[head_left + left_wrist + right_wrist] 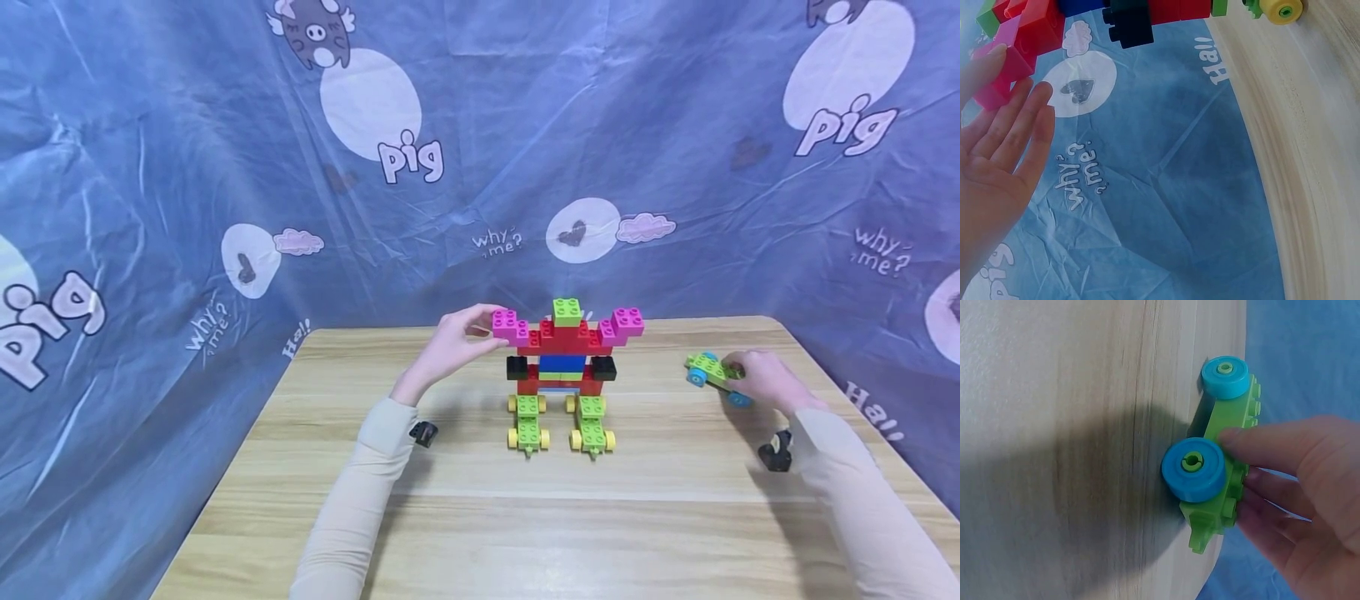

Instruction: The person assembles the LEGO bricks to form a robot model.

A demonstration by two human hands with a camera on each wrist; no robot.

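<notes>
A toy-brick figure (564,337) stands mid-table, with a red and blue body, pink arms, black bricks at its sides and a lime block on top. Its feet are two lime wheeled bases (528,429) with yellow wheels. My left hand (459,337) pinches the pink brick (1017,47) at the end of the figure's left-side arm, thumb on one face and fingertips on another. At the right, my right hand (767,379) grips a lime wheeled base (1225,422) with blue wheels (1194,469), thumb on its side. This base is close to the tabletop; whether all its wheels touch is unclear.
The wooden table (480,533) ends at a back edge just behind the figure. A blue printed cloth (480,167) hangs behind and at both sides. Small black devices (776,452) sit at both wrists.
</notes>
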